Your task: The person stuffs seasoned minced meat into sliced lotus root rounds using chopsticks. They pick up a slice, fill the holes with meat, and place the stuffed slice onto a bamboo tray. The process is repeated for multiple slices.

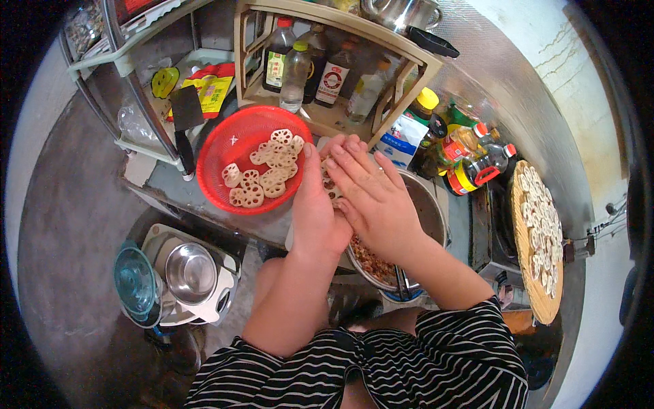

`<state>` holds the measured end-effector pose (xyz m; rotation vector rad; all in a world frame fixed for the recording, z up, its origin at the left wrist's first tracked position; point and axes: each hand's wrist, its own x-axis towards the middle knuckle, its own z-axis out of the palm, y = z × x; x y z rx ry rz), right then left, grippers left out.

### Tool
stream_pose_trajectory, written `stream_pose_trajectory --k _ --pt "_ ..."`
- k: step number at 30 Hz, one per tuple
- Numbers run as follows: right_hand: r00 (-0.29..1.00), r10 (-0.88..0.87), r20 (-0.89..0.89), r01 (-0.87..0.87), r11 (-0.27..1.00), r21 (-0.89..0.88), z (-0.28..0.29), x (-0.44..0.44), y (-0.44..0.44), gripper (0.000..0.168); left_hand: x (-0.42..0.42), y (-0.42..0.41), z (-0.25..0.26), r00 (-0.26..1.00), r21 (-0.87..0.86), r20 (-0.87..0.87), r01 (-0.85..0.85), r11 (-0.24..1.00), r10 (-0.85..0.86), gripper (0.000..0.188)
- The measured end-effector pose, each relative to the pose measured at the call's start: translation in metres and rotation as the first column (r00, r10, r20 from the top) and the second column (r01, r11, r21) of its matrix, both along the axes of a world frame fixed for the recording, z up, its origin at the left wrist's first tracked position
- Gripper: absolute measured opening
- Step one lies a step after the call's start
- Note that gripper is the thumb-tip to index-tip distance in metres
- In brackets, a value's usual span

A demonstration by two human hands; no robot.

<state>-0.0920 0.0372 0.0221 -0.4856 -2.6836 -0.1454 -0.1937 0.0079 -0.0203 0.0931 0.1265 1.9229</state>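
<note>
My left hand [319,209] lies palm up beneath a lotus root slice [329,185], whose holes show between the two palms. Flat over that slice rests my right hand [373,199], pressing it against the left palm and hiding most of it. To the left, a red plastic colander [219,191] holds several loose lotus root slices [274,182]. Below my right hand is a metal pot [434,204] with minced filling [375,260] and dark chopsticks [401,281] leaning at its near rim. On the far right a round woven tray [521,225] carries many lotus root slices.
A beige rack [327,15] with sauce bottles [334,76] stands behind the colander. More bottles [467,176] and a white-blue bag [401,139] are at the right. A metal-legged shelf [148,117] is at the left; metal bowls [190,272] sit lower left.
</note>
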Motion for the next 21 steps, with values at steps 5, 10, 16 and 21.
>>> stream_pose_trajectory --k 5,10,16,21 --pt "0.907 -0.037 -0.419 -0.150 0.902 -0.404 -0.001 0.015 0.016 0.060 -0.003 -0.004 0.010 0.999 -0.038 -0.050 -0.002 0.999 0.000 0.042" --pt "0.989 0.038 -0.143 -0.059 0.988 -0.143 0.007 0.016 0.007 0.061 0.004 -0.003 0.006 0.997 -0.013 -0.062 0.038 0.999 -0.039 0.039" --pt "0.991 0.012 -0.130 -0.030 0.991 -0.134 0.004 0.027 0.008 0.068 0.009 -0.003 0.011 0.983 -0.019 -0.148 0.106 0.994 -0.107 0.051" --pt "0.967 0.113 -0.229 -0.197 0.901 -0.386 0.044 0.036 0.025 0.087 -0.004 -0.010 0.018 0.903 0.002 -0.230 0.374 0.927 -0.364 0.072"
